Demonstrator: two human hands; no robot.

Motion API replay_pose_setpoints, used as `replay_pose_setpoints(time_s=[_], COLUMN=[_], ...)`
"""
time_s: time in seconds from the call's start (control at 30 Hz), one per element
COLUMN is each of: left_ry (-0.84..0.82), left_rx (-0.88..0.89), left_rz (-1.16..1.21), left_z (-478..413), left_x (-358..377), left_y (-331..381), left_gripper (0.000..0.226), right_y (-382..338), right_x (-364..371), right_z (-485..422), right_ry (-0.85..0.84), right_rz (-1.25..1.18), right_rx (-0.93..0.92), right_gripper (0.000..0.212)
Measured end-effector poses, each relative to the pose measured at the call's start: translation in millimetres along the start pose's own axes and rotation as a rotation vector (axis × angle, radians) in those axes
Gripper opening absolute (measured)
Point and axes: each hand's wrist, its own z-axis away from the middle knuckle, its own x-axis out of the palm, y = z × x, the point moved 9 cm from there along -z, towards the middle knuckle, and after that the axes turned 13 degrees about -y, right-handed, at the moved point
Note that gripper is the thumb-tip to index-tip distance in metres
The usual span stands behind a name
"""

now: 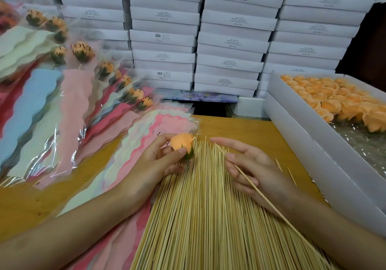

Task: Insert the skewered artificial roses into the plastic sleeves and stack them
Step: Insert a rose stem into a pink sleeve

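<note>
Orange rose (182, 143) sat unskewered, pinched in the left hand (154, 162) at centre; the right hand (252, 169) held one skewer (271, 206). Sleeved roses (82, 50) lay stacked at ten o'clock. The box (292, 127) of loose roses at two o'clock suggested much remained.

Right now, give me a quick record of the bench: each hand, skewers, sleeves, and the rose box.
left hand: holds an orange rose head over the skewer pile
right hand: pinches one skewer, not yet in the rose
skewer pile: spread on the table
empty sleeves: fanned under the left hand
filled sleeves: stacked far left
rose box: right, partly full
</note>
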Motion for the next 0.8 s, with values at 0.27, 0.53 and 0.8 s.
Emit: replay_pose_setpoints(time_s=[0.27, 0.53, 0.8], left_ry=[0.015, -0.009, 0.000], left_rx=[0.048, 0.037, 0.041], left_rz=[0.059, 0.078, 0.062], left_z=[0.3, 0.7, 0.3], left_x=[-2.5, 0.1, 0.2], left_y=[4.7, 5.3, 6.2], left_gripper=[0.040, 0.046, 0.045], right_y=[15.6, 19.9, 21.5], right_x=[13.4, 22.2, 22.9], right_z=[0.1, -0.6, -0.8], right_ry=[-0.123, -0.197, -0.228], right_rz=[0.059, 0.091, 0.117], right_rx=[0.149, 0.208, 0.211], right_gripper=[0.039, 0.038, 0.035])
